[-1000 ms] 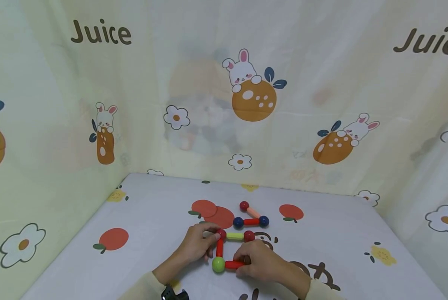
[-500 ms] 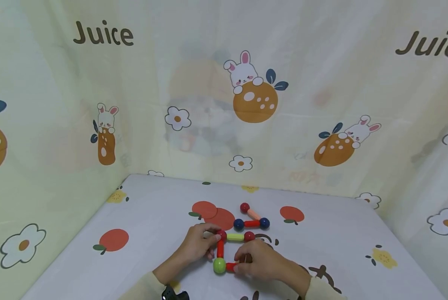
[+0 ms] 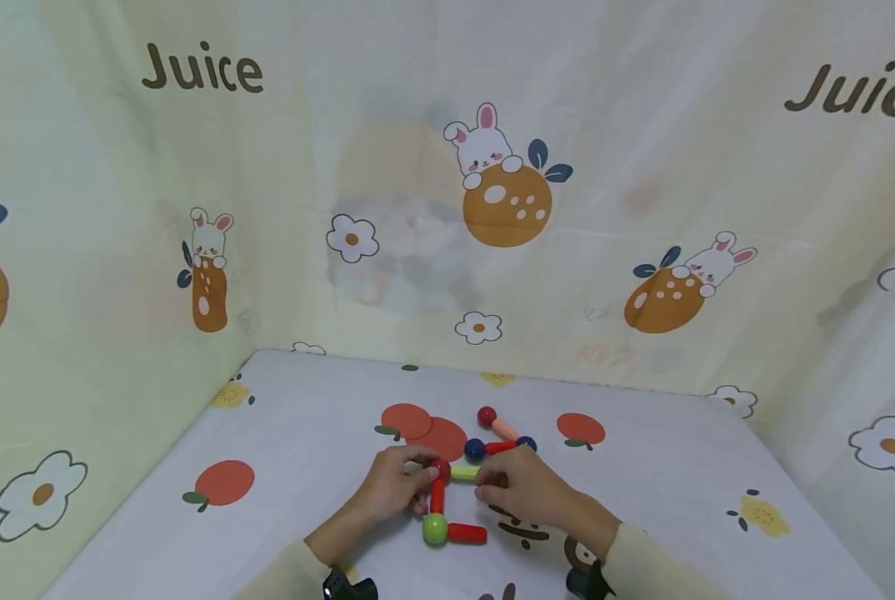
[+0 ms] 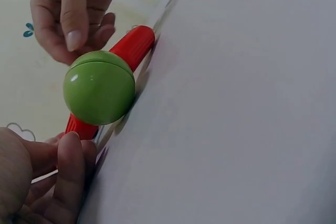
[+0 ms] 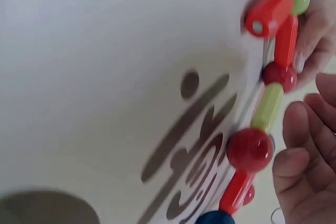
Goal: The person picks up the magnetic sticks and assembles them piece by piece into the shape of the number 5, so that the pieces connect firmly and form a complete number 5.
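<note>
With our left hand [image 3: 391, 485] pinching the corner red ball [image 3: 442, 468] midway between the tabletop's [image 3: 305, 467] side edges, we should brace it before our right hand [image 3: 532, 490], fingers parted and empty, squarely grasps the end red ball [image 5: 250, 149].

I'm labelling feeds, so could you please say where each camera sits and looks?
Head: worn there, facing forward, down at the table; left hand, right hand, sleeves visible.
Left wrist: worn there, facing the green ball; both hands visible.
Right wrist: worn there, facing the lime stick; both hands visible.
Wrist views share the green ball.
</note>
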`<control>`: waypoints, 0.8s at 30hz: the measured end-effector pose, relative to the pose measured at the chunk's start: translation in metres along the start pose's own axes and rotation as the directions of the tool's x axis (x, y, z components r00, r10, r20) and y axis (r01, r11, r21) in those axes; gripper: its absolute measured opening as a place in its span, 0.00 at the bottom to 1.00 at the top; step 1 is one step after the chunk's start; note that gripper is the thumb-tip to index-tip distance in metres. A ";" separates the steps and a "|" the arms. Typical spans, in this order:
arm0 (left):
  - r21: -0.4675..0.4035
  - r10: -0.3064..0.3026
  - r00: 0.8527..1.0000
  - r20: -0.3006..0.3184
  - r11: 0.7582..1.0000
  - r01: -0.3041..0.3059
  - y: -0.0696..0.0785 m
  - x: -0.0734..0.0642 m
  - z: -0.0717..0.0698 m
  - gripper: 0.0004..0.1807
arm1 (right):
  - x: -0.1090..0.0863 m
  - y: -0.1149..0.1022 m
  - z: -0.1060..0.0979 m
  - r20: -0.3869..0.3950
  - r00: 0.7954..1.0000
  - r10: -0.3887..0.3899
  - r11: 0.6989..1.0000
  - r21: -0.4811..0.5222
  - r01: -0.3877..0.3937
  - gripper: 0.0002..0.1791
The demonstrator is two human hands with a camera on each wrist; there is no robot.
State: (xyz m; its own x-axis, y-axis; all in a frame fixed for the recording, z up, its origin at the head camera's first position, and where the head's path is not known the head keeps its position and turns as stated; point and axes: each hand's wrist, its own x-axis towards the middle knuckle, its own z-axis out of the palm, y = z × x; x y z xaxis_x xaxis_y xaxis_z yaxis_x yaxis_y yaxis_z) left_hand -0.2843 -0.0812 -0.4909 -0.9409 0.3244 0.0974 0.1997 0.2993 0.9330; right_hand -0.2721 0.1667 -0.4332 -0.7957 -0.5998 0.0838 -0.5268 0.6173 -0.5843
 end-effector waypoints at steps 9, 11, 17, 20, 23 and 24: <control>0.015 0.015 1.000 -0.011 1.000 -0.015 -0.002 0.001 0.000 0.19 | 0.018 0.009 -0.009 -0.138 0.985 0.107 0.990 -0.078 -0.119 0.09; 0.007 0.014 1.000 -0.014 1.000 -0.013 -0.003 0.001 0.000 0.19 | 0.023 0.010 -0.009 -0.145 0.982 0.124 0.986 -0.091 -0.138 0.10; 0.004 0.005 1.000 -0.020 1.000 -0.005 -0.004 0.001 0.001 0.20 | 0.034 0.016 -0.011 -0.138 0.979 0.150 0.976 -0.140 -0.170 0.12; 0.001 0.006 1.000 -0.020 1.000 -0.006 -0.004 0.002 0.002 0.20 | 0.040 0.017 -0.012 -0.120 0.979 0.166 0.971 -0.153 -0.183 0.13; -0.009 0.007 1.000 -0.022 1.000 -0.007 -0.004 0.002 0.002 0.20 | 0.047 0.018 -0.011 -0.088 0.979 0.187 0.967 -0.159 -0.199 0.16; -0.010 0.008 1.000 -0.021 1.000 -0.008 -0.005 0.002 0.002 0.20 | 0.048 0.018 -0.010 -0.073 0.977 0.201 0.965 -0.158 -0.210 0.17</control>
State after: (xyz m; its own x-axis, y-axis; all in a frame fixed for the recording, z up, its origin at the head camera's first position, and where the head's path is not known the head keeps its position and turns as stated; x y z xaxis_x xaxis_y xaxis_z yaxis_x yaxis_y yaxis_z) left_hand -0.2860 -0.0801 -0.4960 -0.9447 0.3081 0.1122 0.2049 0.2876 0.9356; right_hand -0.3234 0.1541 -0.4314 -0.9050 -0.4247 0.0239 -0.3884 0.8021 -0.4536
